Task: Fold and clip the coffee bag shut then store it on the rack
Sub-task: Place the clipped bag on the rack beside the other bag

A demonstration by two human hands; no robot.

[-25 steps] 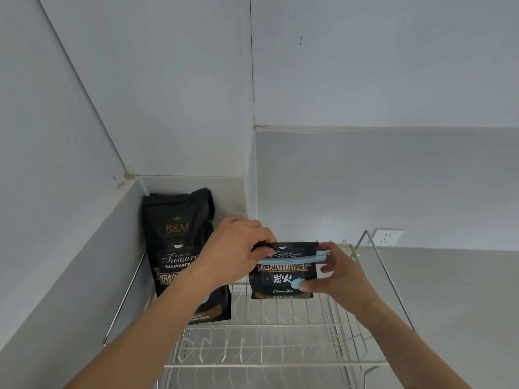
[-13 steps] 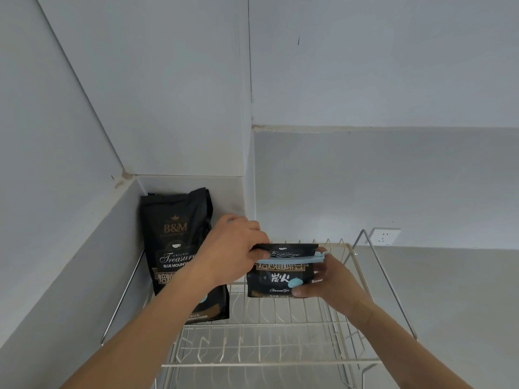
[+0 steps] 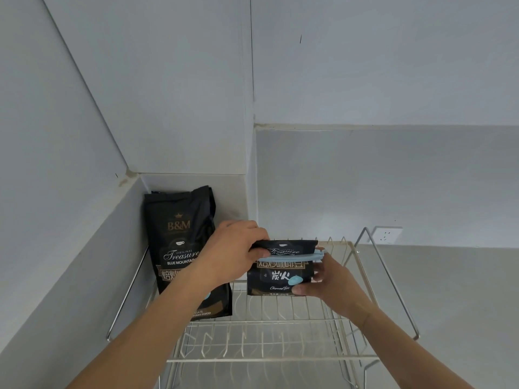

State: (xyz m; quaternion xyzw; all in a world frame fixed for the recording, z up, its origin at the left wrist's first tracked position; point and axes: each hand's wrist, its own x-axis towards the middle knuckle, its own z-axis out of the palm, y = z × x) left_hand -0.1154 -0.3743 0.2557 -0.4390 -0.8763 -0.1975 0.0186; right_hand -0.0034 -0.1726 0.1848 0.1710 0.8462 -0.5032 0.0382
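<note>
A small black coffee bag (image 3: 276, 276) with its top folded over stands upright on the wire rack (image 3: 264, 329), toward the back. A long light blue clip (image 3: 292, 257) runs across the fold. My left hand (image 3: 233, 254) grips the folded top at its left end. My right hand (image 3: 330, 282) holds the bag's right side and lower corner, thumb on the front. Part of the bag's right edge is hidden behind my fingers.
A taller black B&M coffee bag (image 3: 182, 248) leans in the wall corner at the rack's left. The rack's raised side rail (image 3: 390, 279) runs along the right. A white wall socket (image 3: 387, 235) sits behind. Walls close in left and behind.
Both hands and the clipped bag have shifted slightly back and down onto the rack. The tall bag has not moved.
</note>
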